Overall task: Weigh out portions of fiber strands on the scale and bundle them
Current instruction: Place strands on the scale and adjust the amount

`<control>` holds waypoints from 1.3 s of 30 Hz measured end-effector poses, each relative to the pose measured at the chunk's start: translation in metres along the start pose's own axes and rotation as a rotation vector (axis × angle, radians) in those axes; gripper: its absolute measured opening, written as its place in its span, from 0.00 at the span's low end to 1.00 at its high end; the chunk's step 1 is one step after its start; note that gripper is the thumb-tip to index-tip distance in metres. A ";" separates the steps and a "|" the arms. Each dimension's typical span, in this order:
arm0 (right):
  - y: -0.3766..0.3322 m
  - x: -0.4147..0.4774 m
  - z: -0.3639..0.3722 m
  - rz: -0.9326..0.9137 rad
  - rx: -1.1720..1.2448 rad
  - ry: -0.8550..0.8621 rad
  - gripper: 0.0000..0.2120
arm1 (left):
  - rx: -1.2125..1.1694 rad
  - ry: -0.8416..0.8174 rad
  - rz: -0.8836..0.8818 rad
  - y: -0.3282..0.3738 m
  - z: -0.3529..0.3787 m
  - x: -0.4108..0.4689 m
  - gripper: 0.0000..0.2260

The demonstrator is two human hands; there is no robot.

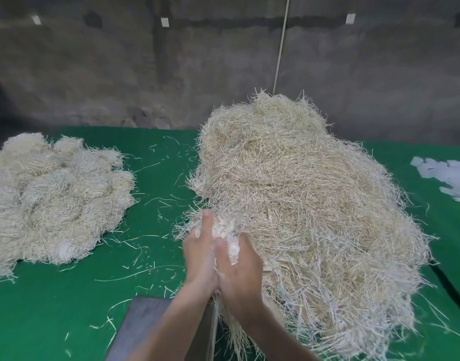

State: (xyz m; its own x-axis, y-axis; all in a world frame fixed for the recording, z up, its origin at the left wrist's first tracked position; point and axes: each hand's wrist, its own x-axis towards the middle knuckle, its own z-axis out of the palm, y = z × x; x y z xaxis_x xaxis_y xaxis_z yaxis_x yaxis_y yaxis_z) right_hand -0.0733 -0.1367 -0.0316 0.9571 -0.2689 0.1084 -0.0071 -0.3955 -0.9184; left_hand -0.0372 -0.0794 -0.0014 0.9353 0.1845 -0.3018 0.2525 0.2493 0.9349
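Note:
A big heap of pale straw-coloured fiber strands (296, 194) lies on the green table (75, 303), right of centre. My left hand (200, 256) and my right hand (240, 277) press together at the heap's near left edge, both closed around one handful of strands (227, 230) that sticks up between the fingers. A grey flat scale platform (143, 327) sits just below my wrists at the bottom centre, partly hidden by my forearms. On the left lies a second, lower pile of whiter bundled strands (51, 199).
Loose single strands are scattered over the green cloth between the two piles. White paper strips (447, 175) lie at the right edge. A bare concrete wall (171, 74) stands behind the table, with a thin cord (281, 45) hanging down it.

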 end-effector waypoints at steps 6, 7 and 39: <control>0.004 0.044 -0.023 0.070 -0.021 0.008 0.26 | 0.164 0.048 0.111 -0.015 0.003 -0.008 0.37; 0.005 0.045 -0.022 0.056 -0.014 0.026 0.22 | 0.173 0.043 0.133 -0.015 0.003 -0.009 0.36; -0.021 0.021 0.026 -0.043 0.033 0.126 0.24 | 0.142 0.016 0.191 0.008 -0.034 0.017 0.29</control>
State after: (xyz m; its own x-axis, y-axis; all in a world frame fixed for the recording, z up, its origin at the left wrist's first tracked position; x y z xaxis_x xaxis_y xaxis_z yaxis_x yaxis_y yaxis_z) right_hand -0.0452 -0.1118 -0.0198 0.9124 -0.3612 0.1928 0.0444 -0.3808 -0.9236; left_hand -0.0280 -0.0424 -0.0051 0.9658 0.2309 -0.1184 0.1043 0.0722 0.9919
